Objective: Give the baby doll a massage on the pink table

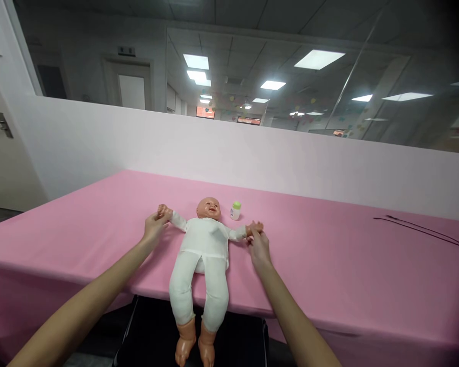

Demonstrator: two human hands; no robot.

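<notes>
A baby doll (205, 237) in a white cloth suit lies face up, its arms stretched out to both sides. Its legs reach over the front edge of the pink-covered table (329, 265). My left hand (155, 227) is closed on the doll's hand at the left. On the other side, my right hand (259, 244) grips the doll's other hand between thumb and fingers. Beside the doll's head stands a small white bottle (235, 211) with a green cap, touched by neither hand.
Thin black cables (424, 229) lie at the table's right end. Behind the table rises a white wall (252, 158) with a large window above it. A black object like a seat (149, 331) is below the front edge. A door (7, 153) stands at the left.
</notes>
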